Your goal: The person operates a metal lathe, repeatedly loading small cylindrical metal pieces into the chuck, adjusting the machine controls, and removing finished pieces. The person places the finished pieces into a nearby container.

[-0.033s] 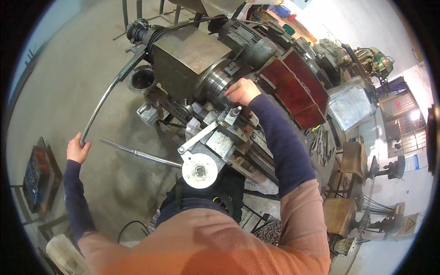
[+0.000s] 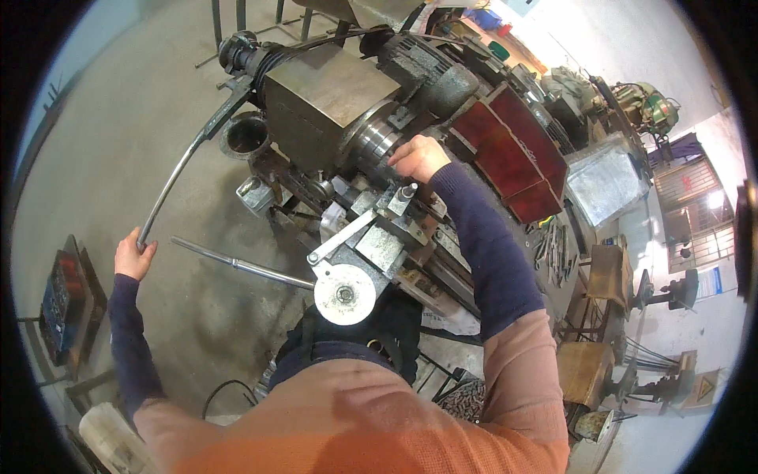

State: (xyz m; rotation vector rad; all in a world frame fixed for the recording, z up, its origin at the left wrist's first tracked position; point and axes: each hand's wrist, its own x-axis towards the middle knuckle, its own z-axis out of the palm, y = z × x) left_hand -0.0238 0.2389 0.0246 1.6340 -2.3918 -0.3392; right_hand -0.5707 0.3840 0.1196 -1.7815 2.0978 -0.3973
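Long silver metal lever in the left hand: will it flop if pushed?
The lever is probably stiff, since it looks metallic. Its smooth shine might feel slippery. Its far end joins the gray metal machine, so rolling seems unlikely.

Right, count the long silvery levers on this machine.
2: one curved lever in the left hand, one straight lever left of the pale disc; others may be hidden.

Left hand [image 2: 134, 257]: closed round the lower end of the lever [image 2: 174, 175]
Right hand [image 2: 422, 159]: fingers bent at the chuck [image 2: 374, 139]; contact hard to tell
Housing [image 2: 332, 81]: box-shaped, behind the chuck
Disc [image 2: 357, 306]: pale, round, near the person's waist
Rod [image 2: 241, 264]: slants from beside the disc toward the left hand, end apart from it
Red box [image 2: 505, 150]: right of the right hand
Tools [image 2: 562, 254]: clustered near the red box
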